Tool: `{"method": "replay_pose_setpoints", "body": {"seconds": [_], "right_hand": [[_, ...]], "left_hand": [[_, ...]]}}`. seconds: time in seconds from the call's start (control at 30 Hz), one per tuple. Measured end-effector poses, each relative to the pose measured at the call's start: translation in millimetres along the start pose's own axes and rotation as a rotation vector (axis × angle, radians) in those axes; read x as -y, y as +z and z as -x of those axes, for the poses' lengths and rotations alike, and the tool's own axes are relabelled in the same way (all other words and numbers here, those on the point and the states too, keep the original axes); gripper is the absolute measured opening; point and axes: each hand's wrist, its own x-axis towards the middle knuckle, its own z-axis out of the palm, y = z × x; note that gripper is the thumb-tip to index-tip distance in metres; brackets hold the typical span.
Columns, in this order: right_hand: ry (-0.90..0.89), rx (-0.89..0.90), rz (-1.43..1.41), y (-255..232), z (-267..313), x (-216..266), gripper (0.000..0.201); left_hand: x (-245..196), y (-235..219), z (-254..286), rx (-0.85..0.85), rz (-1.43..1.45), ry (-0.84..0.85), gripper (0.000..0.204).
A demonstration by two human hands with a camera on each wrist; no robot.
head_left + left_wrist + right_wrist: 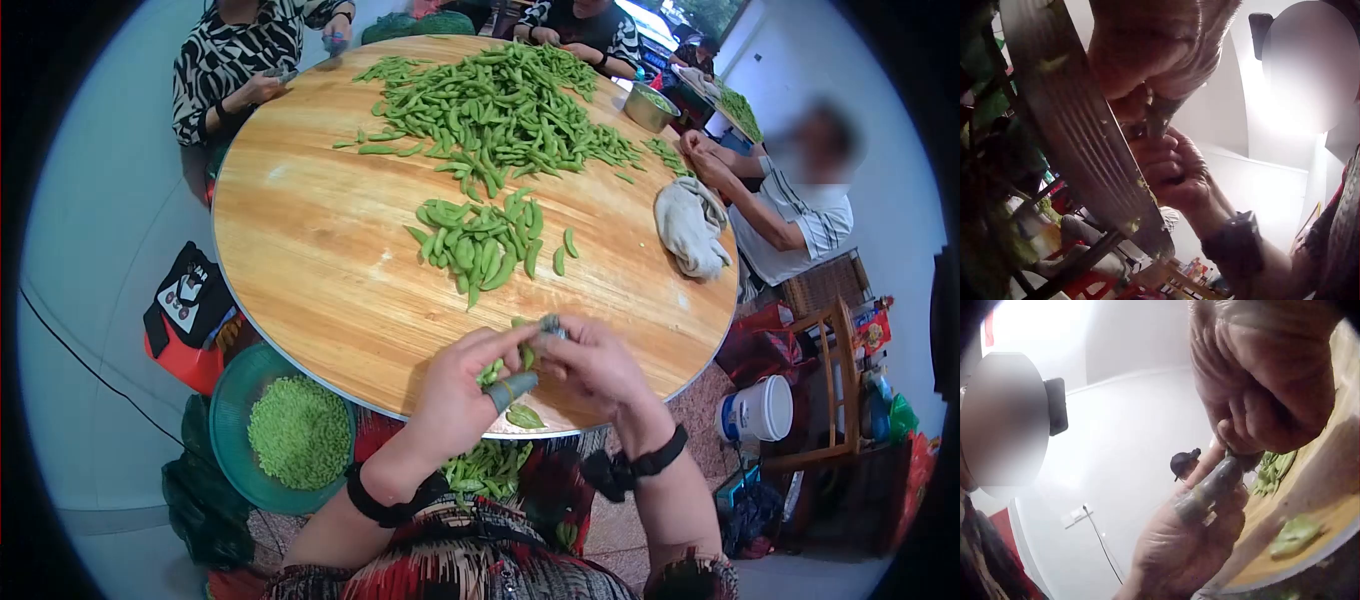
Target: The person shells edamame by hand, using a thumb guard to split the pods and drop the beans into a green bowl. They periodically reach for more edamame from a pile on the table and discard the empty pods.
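While both thumbs work at the near rim of the round table, my left hand and right hand pinch one soybean pod between them; light, limp and likely slippery, it seems best gripped at its ends.

The pod gripped between the left hand and right hand at the near rim of the round table is mostly covered by fingers; only green tips show. A grey cap on the left thumb hides its tip. In the left wrist view the table edge blocks the tabletop, and the hands are blurred. In the right wrist view the right hand is cut off by the top edge; the pod cannot be made out. Beyond the table, two seated persons are cropped by the top edge. Shelled beans in the green basin beside the table are too small to tell apart.
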Motion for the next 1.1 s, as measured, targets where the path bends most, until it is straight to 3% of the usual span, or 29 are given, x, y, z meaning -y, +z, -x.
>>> {"method": "replay_pose_setpoints", "body": {"seconds": [0.1, 0.13, 0.2, 0.27, 0.33, 0.37, 0.4, 0.6, 0.67, 0.77, 0.8, 0.9, 1.03, 1.1], "right_hand": [[0.076, 0.037, -0.36, 11, 26, -1, 0.019], [0.074, 0.034, -0.366, 12, 29, -7, 0.019], [-0.086, -0.123, -0.088, 17, 28, -22, 0.019], [-0.119, -0.143, -0.107, 24, 32, -20, 0.02], [-0.151, -0.171, -0.134, 28, 36, -19, 0.02], [-0.096, -0.017, -0.254, 28, 37, -20, 0.02], [-0.039, 0.138, -0.372, 28, 38, -20, 0.02], [0.042, 0.218, -0.44, 30, 23, -23, 0.021], [0.1, 0.189, -0.485, 37, 20, -19, 0.022], [0.17, 0.17, -0.577, 41, 21, -9, 0.022], [0.188, 0.177, -0.624, 39, 22, -7, 0.022], [0.212, 0.175, -0.607, 38, 25, -11, 0.022], [0.102, 0.21, -0.589, 43, 23, -16, 0.021], [0.12, 0.14, -0.531, 47, 24, -15, 0.02]], "left_hand": [[-3, 4, 0, 0.104, -0.055, 0.035, 0.042], [1, 5, 1, 0.084, -0.04, 0.055, 0.038], [2, 6, 3, 0.068, -0.032, 0.071, 0.035], [1, 6, 6, -0.063, 0.557, -0.357, 0.022], [2, 11, 5, -0.11, 0.63, -0.382, 0.017], [3, 11, 4, -0.163, 0.711, -0.396, 0.015], [4, 9, 2, -0.156, 0.709, -0.406, 0.015], [12, -5, 1, -0.153, 0.478, -0.396, 0.015], [15, -5, 2, -0.129, 0.19, -0.282, 0.016], [11, -9, 1, -0.125, 0.202, -0.213, 0.017], [6, -12, 0, -0.125, 0.203, -0.286, 0.012], [9, -15, 0, -0.155, 0.245, -0.294, 0.012], [10, -14, 1, -0.152, 0.135, -0.172, 0.013], [12, -14, 2, -0.126, 0.272, -0.167, 0.011]]}}
